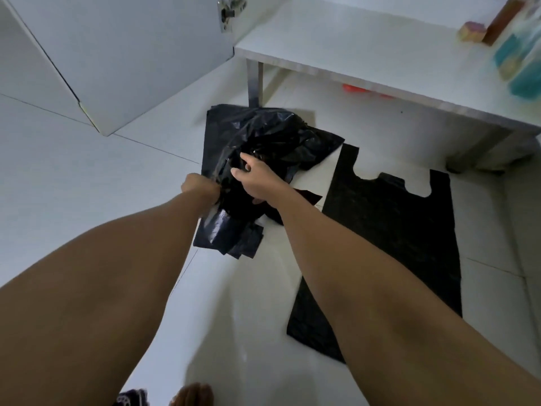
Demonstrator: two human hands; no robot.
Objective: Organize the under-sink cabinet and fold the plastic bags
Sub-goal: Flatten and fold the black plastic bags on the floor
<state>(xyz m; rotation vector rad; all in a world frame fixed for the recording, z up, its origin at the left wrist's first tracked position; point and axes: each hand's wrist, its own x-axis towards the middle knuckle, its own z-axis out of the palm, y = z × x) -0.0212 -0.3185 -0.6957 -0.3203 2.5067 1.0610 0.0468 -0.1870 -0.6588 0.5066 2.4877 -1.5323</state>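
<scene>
A crumpled heap of black plastic bags (263,136) lies on the white floor in front of the cabinet. My left hand (202,186) grips the near left side of the heap, its fingers buried in the plastic. My right hand (257,180) holds the heap from the right, fingers curled into the folds. One black bag (389,230) with cut-out handles lies flat on the floor to the right, partly under my right forearm.
The open white cabinet door (117,54) hangs at upper left. The cabinet's bottom shelf (366,48) carries a teal bottle (524,60) and a small box at far right. A metal leg (254,83) stands behind the heap. My foot (193,395) shows at the bottom edge.
</scene>
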